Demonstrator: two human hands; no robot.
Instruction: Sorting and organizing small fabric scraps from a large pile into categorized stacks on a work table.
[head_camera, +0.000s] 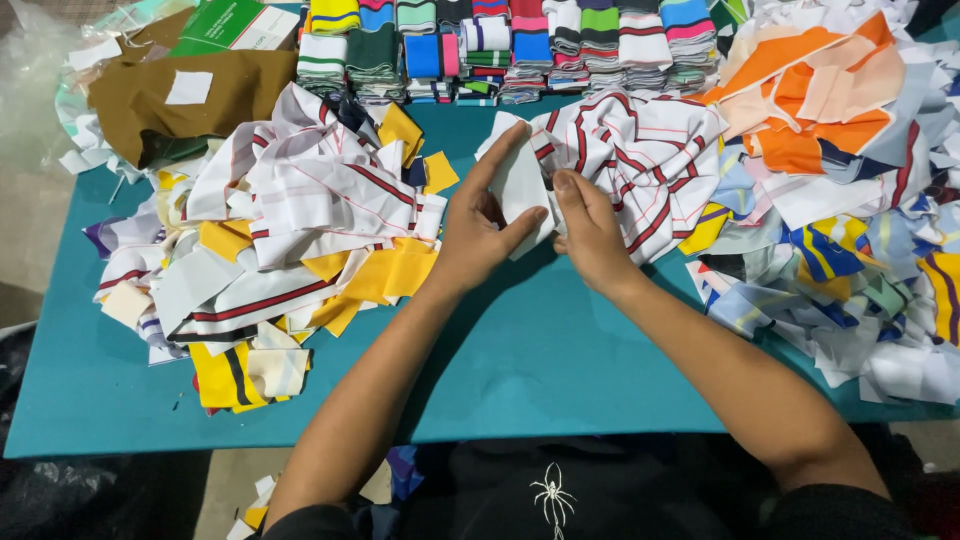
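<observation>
My left hand (483, 228) and my right hand (588, 228) meet over the teal table (530, 370), both pinching a small white fabric piece (519, 180). The left thumb and fingers clamp its lower edge, while the right fingertips grip its right side. Just behind the hands lies a pile of white fabric with red stripes (640, 150), touching the white piece.
A heap of white, yellow and striped cut fabric pieces (290, 230) lies at the left. Orange, blue and white scraps (840, 180) are piled at the right. Folded striped knit bands (520, 50) are stacked along the far edge, with a brown cloth (190, 100) at far left.
</observation>
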